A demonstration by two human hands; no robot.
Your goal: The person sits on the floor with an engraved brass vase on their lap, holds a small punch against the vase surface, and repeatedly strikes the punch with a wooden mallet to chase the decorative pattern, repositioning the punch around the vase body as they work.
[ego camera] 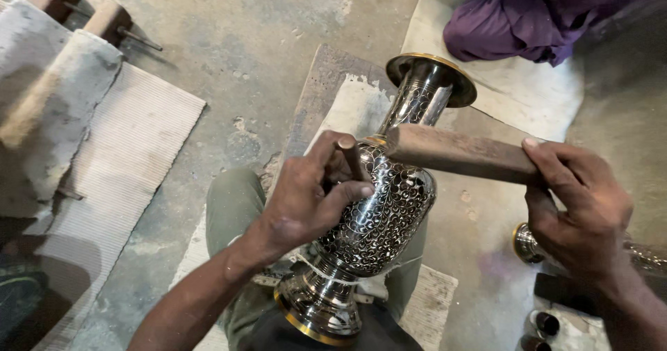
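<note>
The engraved metal vase lies tilted across the person's lap, its foot nearest. The left hand has fingers clamped on a small chisel against the vase's shoulder; the right hand grips a wooden mallet just above it. Engraving appears under way; the next strike needs a steady chisel.

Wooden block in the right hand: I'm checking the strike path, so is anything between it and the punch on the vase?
Nothing visible does. The wooden block ends right beside the punch, which the left hand pinches against the engraved vase; the right hand grips the block's far end.
</note>
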